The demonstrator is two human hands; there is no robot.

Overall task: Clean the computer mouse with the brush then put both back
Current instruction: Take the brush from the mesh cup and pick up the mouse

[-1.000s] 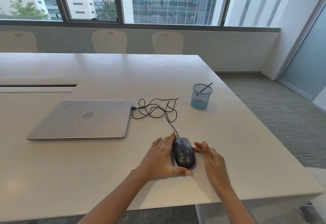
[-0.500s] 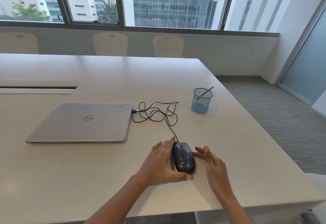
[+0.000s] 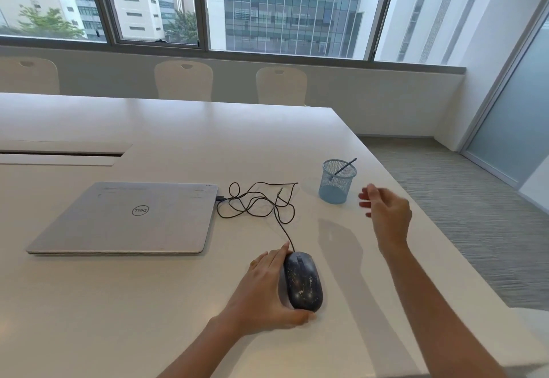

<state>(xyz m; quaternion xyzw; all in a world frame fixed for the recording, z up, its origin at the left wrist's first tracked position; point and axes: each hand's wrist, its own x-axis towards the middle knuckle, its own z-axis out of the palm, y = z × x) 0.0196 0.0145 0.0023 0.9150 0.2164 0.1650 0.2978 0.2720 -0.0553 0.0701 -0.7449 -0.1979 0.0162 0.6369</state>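
A dark, speckled computer mouse (image 3: 303, 282) lies on the white table near the front edge. My left hand (image 3: 265, 294) cups its left side, with the thumb curled around its near end. Its black cable (image 3: 258, 202) loops back toward the laptop. A blue mesh cup (image 3: 337, 183) stands to the right of the cable, and the thin dark handle of the brush (image 3: 344, 166) leans out of it. My right hand (image 3: 386, 214) hovers in the air just right of the cup, fingers apart and holding nothing.
A closed silver laptop (image 3: 127, 217) lies at the left. The white table (image 3: 178, 139) ends close on the right, with grey carpet beyond. A cable slot (image 3: 59, 153) sits at the far left. Three white chairs (image 3: 184, 80) line the far side.
My right hand has left the mouse's right side and risen up toward the blue cup. My left hand stays on the mouse.
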